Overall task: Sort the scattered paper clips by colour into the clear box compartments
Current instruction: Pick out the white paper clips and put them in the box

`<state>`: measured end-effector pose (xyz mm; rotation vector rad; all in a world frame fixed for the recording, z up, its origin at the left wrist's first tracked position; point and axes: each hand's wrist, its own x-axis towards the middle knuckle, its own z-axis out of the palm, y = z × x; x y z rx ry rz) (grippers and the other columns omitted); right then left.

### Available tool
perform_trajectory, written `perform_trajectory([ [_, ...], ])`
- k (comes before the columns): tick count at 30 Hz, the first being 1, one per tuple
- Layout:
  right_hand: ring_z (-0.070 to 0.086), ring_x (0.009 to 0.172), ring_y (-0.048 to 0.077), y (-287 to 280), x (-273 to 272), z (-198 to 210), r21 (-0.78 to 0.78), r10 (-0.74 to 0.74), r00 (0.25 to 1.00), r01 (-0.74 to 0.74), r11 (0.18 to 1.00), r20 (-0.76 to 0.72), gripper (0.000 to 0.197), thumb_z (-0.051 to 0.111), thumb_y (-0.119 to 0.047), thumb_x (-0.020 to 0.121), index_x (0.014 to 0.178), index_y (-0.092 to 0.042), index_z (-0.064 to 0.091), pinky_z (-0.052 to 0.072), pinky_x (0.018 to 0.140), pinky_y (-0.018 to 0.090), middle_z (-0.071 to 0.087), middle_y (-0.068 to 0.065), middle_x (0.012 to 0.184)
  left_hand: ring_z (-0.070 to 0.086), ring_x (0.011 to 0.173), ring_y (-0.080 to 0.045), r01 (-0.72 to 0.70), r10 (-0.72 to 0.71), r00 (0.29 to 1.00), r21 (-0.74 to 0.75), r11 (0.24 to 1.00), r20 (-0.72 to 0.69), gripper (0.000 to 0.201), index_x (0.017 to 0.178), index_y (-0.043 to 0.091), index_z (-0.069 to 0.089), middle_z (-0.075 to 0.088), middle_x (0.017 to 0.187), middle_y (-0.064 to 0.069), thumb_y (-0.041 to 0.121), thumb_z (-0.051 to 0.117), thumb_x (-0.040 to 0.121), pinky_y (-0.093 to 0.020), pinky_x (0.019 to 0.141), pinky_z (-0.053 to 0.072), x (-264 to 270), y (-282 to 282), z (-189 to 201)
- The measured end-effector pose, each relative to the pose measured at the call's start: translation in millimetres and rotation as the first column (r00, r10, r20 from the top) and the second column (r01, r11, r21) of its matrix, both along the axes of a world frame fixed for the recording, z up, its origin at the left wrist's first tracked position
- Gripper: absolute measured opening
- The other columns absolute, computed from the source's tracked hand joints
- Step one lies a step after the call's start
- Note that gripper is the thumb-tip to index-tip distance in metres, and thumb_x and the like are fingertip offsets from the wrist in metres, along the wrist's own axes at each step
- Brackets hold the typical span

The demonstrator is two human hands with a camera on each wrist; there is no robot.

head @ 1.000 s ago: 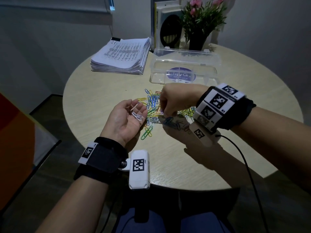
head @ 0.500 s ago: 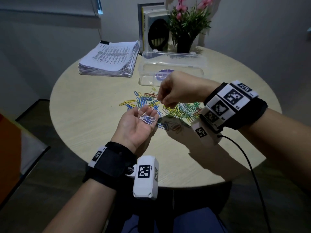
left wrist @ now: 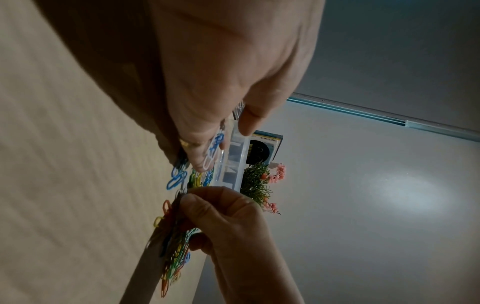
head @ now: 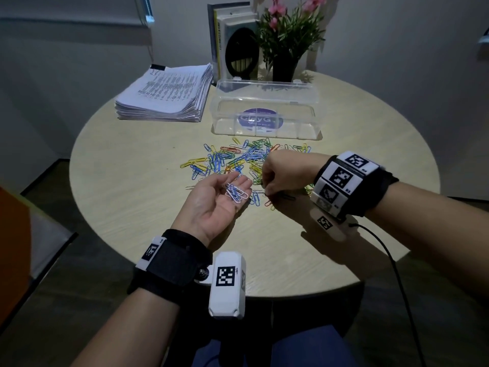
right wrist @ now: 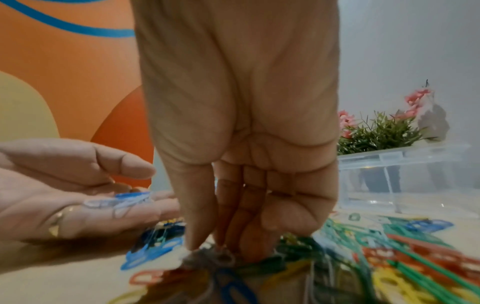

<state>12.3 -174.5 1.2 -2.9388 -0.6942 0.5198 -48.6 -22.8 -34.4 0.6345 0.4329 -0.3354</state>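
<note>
Coloured paper clips (head: 238,157) lie in a loose pile on the round table (head: 132,194), in front of the clear box (head: 266,112), whose lid stands up. My left hand (head: 225,197) is palm up beside the pile, and several white and blue clips (head: 236,193) rest on its straight fingers. My right hand (head: 267,186) reaches down into the pile just to the right. In the right wrist view its thumb and fingers (right wrist: 200,236) close together on a blurred clip at the table top. The left wrist view shows the clips (left wrist: 214,152) on my fingers.
A stack of printed papers (head: 166,94) lies at the back left. Books (head: 232,38) and a potted plant (head: 287,35) stand behind the box. A cable (head: 391,260) trails from my right wrist over the table's near edge.
My right hand was over the left palm half a second ago and has dropped back into the pile. The left palm holds more clips than a second ago.
</note>
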Motion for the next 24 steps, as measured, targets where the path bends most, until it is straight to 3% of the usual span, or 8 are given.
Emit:
perform_trajectory([
  [4, 0.057, 0.074, 0.013, 7, -5, 11, 0.215, 0.014, 0.999, -0.024, 0.976, 0.046, 0.009, 0.066, -0.019, 0.082, 0.088, -0.014, 0.072, 0.041, 0.058, 0.018, 0.068, -0.001, 0.081, 0.050, 0.125, -0.033, -0.020, 0.020, 1.000, -0.049, 0.999, -0.005, 0.039, 0.130, -0.006, 0.047, 0.052, 0.132, -0.025, 0.012, 0.036, 0.097, -0.039, 0.098, 0.042, 2, 0, -1],
  [8, 0.054, 0.063, 0.008, 23, -16, 15, 0.311, 0.032, 0.999, -0.039, 0.950, 0.027, 0.014, 0.068, -0.026, 0.084, 0.085, -0.012, 0.073, 0.040, 0.056, 0.019, 0.064, -0.003, 0.072, 0.054, 0.112, -0.026, -0.030, 0.034, 0.999, -0.139, 0.990, 0.026, 0.038, 0.122, -0.009, 0.049, 0.056, 0.119, -0.020, 0.001, 0.038, 0.088, -0.036, 0.112, 0.033, 5, -1, -4],
  [11, 0.052, 0.058, 0.007, 31, -18, 12, 0.314, 0.003, 1.000, -0.007, 0.949, 0.013, 0.021, 0.073, -0.032, 0.081, 0.082, -0.011, 0.074, 0.039, 0.053, 0.021, 0.064, 0.000, 0.067, 0.048, 0.114, -0.022, 0.005, 0.000, 0.999, -0.077, 0.997, 0.055, 0.033, 0.120, -0.008, 0.054, 0.054, 0.120, -0.019, -0.003, 0.039, 0.091, -0.030, 0.114, 0.028, 5, -3, -3],
  [15, 0.053, 0.065, 0.015, 36, -16, 11, 0.328, -0.055, 0.998, 0.050, 0.943, 0.004, 0.022, 0.073, -0.027, 0.078, 0.081, -0.005, 0.074, 0.039, 0.054, 0.024, 0.067, 0.012, 0.074, 0.059, 0.090, -0.021, -0.017, 0.017, 0.994, -0.008, 1.000, 0.104, 0.042, 0.128, -0.005, 0.050, 0.062, 0.101, -0.019, -0.009, 0.026, 0.094, -0.029, 0.095, 0.043, 2, -7, 3],
  [18, 0.053, 0.060, 0.014, 35, -17, 13, 0.343, -0.075, 0.997, 0.082, 0.936, -0.034, 0.014, 0.070, -0.020, 0.078, 0.079, -0.006, 0.073, 0.039, 0.050, 0.020, 0.064, 0.007, 0.069, 0.063, 0.082, -0.022, -0.050, 0.050, 0.992, -0.001, 0.999, 0.114, 0.044, 0.133, -0.005, 0.045, 0.062, 0.099, -0.021, -0.010, 0.022, 0.095, -0.029, 0.081, 0.054, 1, -8, 5],
  [21, 0.053, 0.054, 0.010, 31, -15, 14, 0.366, -0.069, 0.992, 0.102, 0.925, -0.103, 0.012, 0.067, -0.017, 0.083, 0.085, -0.007, 0.074, 0.042, 0.047, 0.014, 0.065, 0.003, 0.067, 0.061, 0.086, -0.025, -0.088, 0.086, 0.990, 0.011, 0.996, 0.115, 0.044, 0.136, -0.006, 0.041, 0.057, 0.114, -0.026, -0.009, 0.019, 0.098, -0.032, 0.069, 0.054, 1, -8, 6],
  [24, 0.055, 0.058, 0.014, 30, -14, 14, 0.392, -0.064, 0.983, 0.127, 0.911, -0.169, 0.011, 0.065, -0.014, 0.085, 0.086, -0.006, 0.073, 0.046, 0.053, 0.023, 0.065, 0.005, 0.070, 0.058, 0.108, -0.032, -0.128, 0.123, 0.986, 0.035, 0.991, 0.111, 0.043, 0.139, -0.003, 0.039, 0.046, 0.136, -0.026, -0.005, 0.019, 0.101, -0.033, 0.078, 0.052, 4, -7, 6],
])
